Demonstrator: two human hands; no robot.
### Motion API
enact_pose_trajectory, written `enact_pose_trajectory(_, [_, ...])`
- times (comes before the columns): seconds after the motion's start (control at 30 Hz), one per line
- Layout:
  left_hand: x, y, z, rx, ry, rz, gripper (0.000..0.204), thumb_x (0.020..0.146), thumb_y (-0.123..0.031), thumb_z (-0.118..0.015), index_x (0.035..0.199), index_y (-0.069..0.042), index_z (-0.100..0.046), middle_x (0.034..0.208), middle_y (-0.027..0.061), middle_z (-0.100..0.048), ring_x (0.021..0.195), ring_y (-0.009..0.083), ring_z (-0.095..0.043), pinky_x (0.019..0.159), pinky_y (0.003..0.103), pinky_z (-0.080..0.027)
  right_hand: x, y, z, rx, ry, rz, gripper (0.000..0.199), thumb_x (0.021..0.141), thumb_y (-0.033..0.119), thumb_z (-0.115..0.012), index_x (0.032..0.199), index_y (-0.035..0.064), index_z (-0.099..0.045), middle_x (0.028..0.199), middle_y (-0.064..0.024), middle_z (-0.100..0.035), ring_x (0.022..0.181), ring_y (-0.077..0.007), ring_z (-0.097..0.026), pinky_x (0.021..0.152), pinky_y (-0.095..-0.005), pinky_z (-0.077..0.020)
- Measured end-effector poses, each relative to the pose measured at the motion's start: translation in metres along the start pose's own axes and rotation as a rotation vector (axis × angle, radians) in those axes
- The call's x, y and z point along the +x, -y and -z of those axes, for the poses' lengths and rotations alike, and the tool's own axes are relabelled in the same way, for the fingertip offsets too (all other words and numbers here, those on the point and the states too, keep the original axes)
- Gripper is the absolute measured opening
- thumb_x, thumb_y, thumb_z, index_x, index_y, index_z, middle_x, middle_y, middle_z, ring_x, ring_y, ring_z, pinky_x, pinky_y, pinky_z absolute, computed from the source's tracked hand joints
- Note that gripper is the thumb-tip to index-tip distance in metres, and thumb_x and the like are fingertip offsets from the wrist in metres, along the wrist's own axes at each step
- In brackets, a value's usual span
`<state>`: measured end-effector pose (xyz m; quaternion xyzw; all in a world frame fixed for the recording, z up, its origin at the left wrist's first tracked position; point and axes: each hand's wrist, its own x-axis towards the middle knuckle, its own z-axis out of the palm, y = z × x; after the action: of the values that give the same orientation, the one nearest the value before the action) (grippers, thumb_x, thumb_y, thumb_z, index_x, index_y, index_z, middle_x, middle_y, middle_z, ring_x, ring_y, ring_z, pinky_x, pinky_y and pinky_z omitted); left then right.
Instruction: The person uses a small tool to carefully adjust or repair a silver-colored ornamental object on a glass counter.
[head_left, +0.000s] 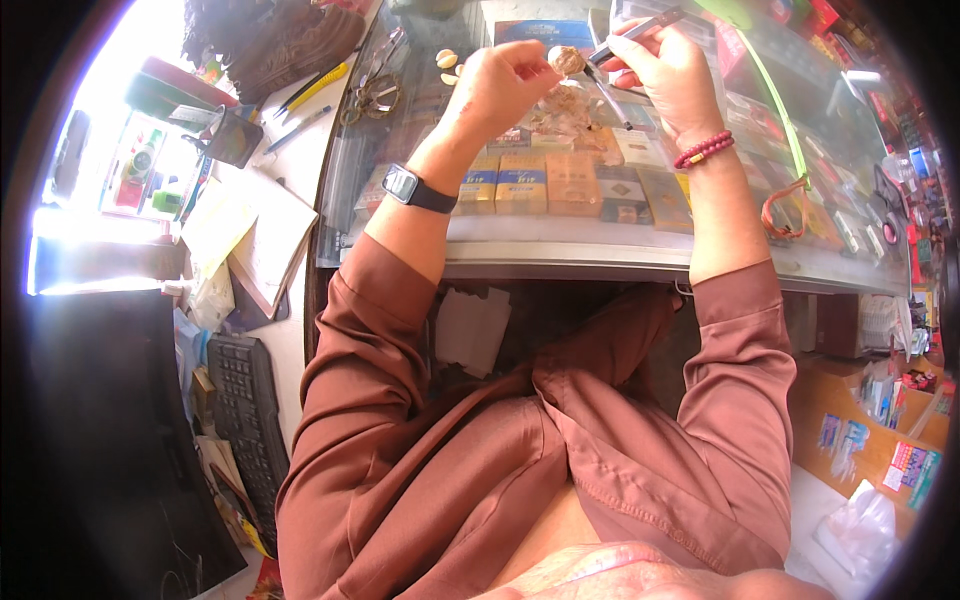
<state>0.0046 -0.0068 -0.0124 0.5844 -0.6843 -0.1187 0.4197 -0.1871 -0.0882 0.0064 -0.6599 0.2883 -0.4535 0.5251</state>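
Over the glass counter, my left hand [505,88] pinches a small round tan, rough-skinned piece [566,61]; its exact kind is unclear. Close beside it, my right hand [662,75] grips a slim dark flat tool [645,34] that looks like a small knife. The tool's lower end points at the round piece; I cannot tell whether they touch. Under both hands lies a scatter of thin brown flakes [568,108]. Several pale, clove-shaped pieces [447,60] rest left of my left hand. A thin dark pen-like stick [612,103] slants below the tool.
Beneath the glass top [480,228] sit several small boxes [521,184]. Scissors [373,100] and a yellow-black cutter [318,88] lie at the left. A green strap [785,110] crosses the right side. A keyboard [246,410] and papers [268,235] are farther left.
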Motion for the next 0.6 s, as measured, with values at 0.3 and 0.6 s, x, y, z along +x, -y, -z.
enact_pose_trajectory(0.3, [-0.001, -0.003, -0.008, -0.06, 0.138, 0.03, 0.043, 0.08, -0.016, -0.071, 0.115, 0.002, -0.055, 0.092, 0.0069, -0.064, 0.069, 0.012, -0.055, 0.066, 0.025, -0.047, 0.001, -0.005, 0.003, -0.164, -0.063, 0.119, 0.017, 0.091, 0.016, -0.055, 0.085, 0.0011, -0.059, 0.079, -0.0036, -0.062, 0.065, -0.0067, -0.056, 0.058, -0.0191, -0.0468])
enact_pose_trajectory(0.6, [-0.001, -0.01, -0.003, -1.1, 0.03, 0.43, 0.03, 0.092, -0.015, -0.059, 0.115, 0.003, -0.053, 0.105, 0.013, -0.061, 0.093, 0.0196, -0.063, 0.08, 0.032, -0.054, -0.001, -0.012, -0.011, -0.394, 0.085, 0.325, 0.023, 0.085, 0.014, -0.058, 0.104, 0.0017, -0.061, 0.07, -0.003, -0.06, 0.06, -0.0088, -0.054, 0.058, -0.0245, -0.0456])
